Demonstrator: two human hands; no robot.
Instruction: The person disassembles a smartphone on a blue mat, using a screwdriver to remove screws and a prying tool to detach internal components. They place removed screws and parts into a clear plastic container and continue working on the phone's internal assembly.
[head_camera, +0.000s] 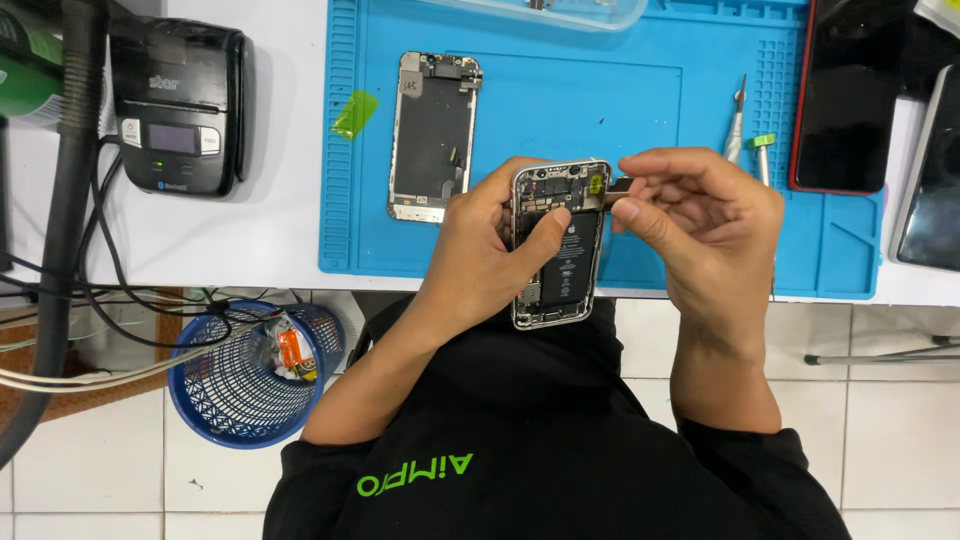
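Opened phone (557, 245) held above the mat's near edge, left hand (480, 255) gripping it, thumb across the battery. Right hand (700, 225) pinches a small dark part at its top corner. Screen panel (433, 135) already off, lying on the blue mat (640, 110); internals remain seated. White bench, tiled floor, blue bin (245, 375) below

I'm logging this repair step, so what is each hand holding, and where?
Left hand grips the opened phone around its left edge and back. Right hand pinches a small flat part at the phone's upper right corner.
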